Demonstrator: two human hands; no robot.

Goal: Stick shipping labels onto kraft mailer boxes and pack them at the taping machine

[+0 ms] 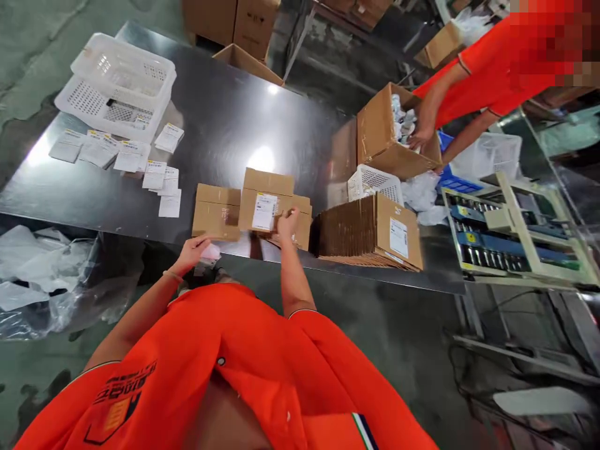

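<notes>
Near the table's front edge, my left hand (192,253) is closed in a pinch on a small pinkish-white paper sheet (210,252). Its fingertips are close to the lower edge of a plain flattened carton (216,212). My right hand (287,226) has its fingers curled at the right side of a flattened carton bearing a white label (265,211). That carton overlaps another flattened carton (304,219) on its right; the fingers partly hide where the two meet. Further right stands a tight row of folded cartons (370,231), the end one labelled.
Stacks of printed labels (134,156) lie left on the metal table (220,125), beside white plastic baskets (117,87). At right are a small white basket (375,181), an open carton (375,128) with a co-worker's hands at it, and a machine with rollers (510,231).
</notes>
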